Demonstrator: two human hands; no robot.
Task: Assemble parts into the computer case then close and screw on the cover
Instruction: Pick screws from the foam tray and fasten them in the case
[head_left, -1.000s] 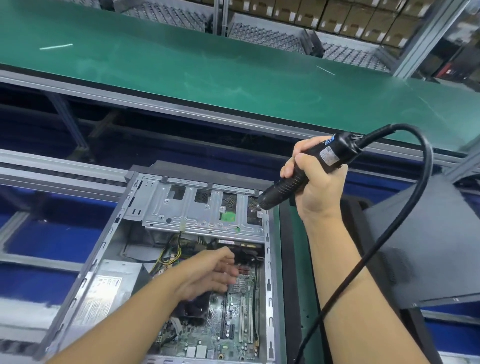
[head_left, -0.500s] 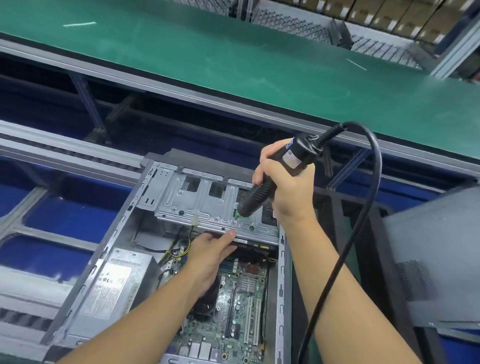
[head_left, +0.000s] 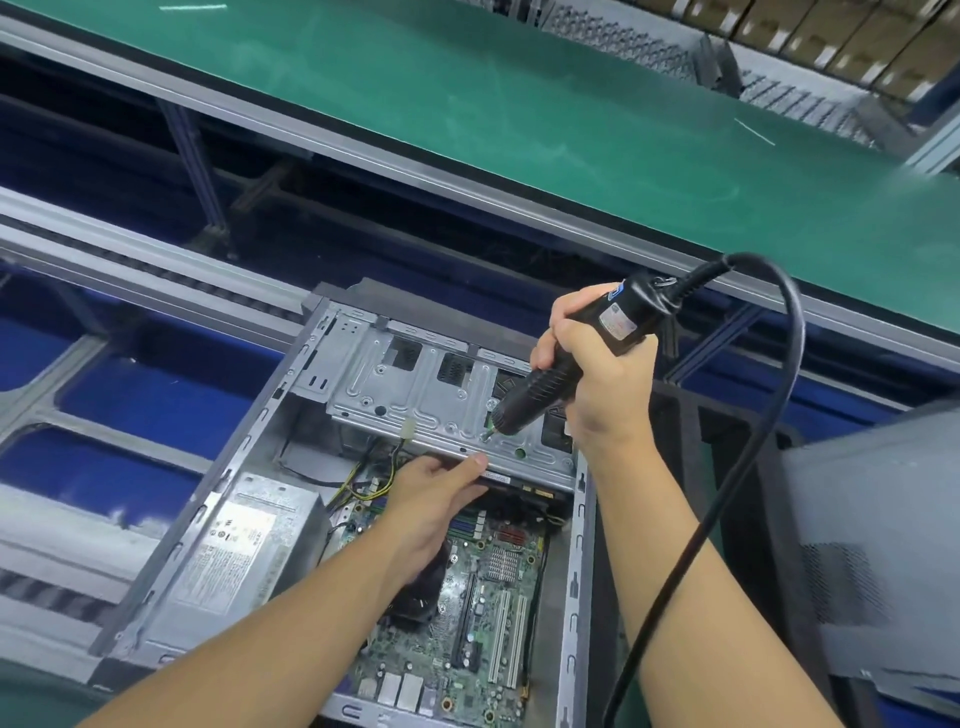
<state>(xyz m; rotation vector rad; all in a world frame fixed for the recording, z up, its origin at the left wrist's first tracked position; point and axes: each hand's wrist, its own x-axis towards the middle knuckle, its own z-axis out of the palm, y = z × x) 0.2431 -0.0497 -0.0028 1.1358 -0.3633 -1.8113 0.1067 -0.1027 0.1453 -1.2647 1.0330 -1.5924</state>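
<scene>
An open grey metal computer case is seen lying on its side at the lower middle, with its interior turned upward. Across its far end a silver stamped-metal drive cage is seated. A black cylindrical electric screwdriver is gripped in the right hand, the fingers being wrapped round its barrel. The tool is tilted down toward the left, and its bit is set on the top plate of the drive cage near the right end. A thick black cable is looped up from the rear of the tool and down past the right forearm.

The left hand is laid at the near edge of the drive cage. The thumb is placed against that edge, while the fingers are hidden beneath the cage, so it cannot be told whether anything is clasped.

Under the left wrist a green motherboard is exposed on the floor of the case. A silver box-shaped power supply with a white label is fitted against the left wall. Yellow and black wires are bundled between the power supply and the cage.

A grey perforated side cover is seen to the right, apart from the case. A green conveyor belt is stretched across the background.
</scene>
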